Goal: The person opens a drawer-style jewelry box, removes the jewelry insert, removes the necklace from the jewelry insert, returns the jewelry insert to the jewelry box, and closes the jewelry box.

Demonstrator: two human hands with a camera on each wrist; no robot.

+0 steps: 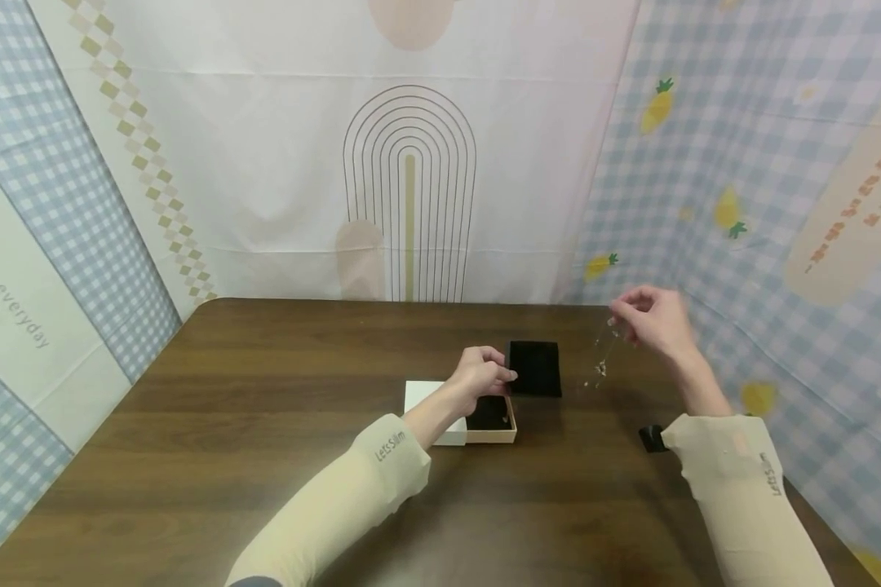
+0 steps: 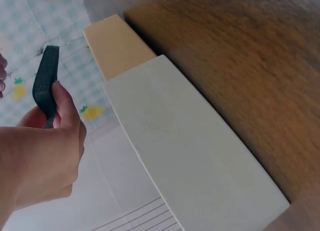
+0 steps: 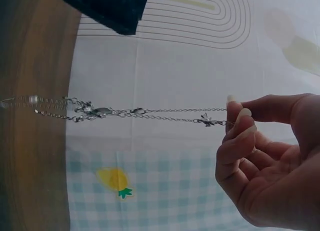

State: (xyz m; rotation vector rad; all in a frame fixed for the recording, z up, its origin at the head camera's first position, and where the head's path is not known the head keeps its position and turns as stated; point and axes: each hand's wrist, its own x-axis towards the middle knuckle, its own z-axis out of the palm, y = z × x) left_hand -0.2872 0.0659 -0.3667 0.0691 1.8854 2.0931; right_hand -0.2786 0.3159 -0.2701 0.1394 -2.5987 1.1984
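Note:
My left hand [image 1: 477, 378] pinches one edge of a thin black foam pad [image 1: 536, 368] between thumb and fingers. The pad is square and slightly bent in the left wrist view. Below that hand lies a white box sleeve [image 2: 195, 146] with a cream drawer [image 2: 120, 46] partly slid out of it. Black lining [image 1: 488, 412] shows inside the drawer. Off to the right, my right hand [image 1: 656, 319] holds a silver chain [image 3: 170, 111] with small charms by thumb and fingertips. The chain hangs down in a doubled strand, its lower part bunched.
A small black item [image 1: 653, 439] lies on the brown wooden table [image 1: 264, 408] beside my right sleeve. Printed cloth [image 1: 279, 163] hangs at the table's back edge, and checked cloth [image 1: 800, 342] hangs close along the right side.

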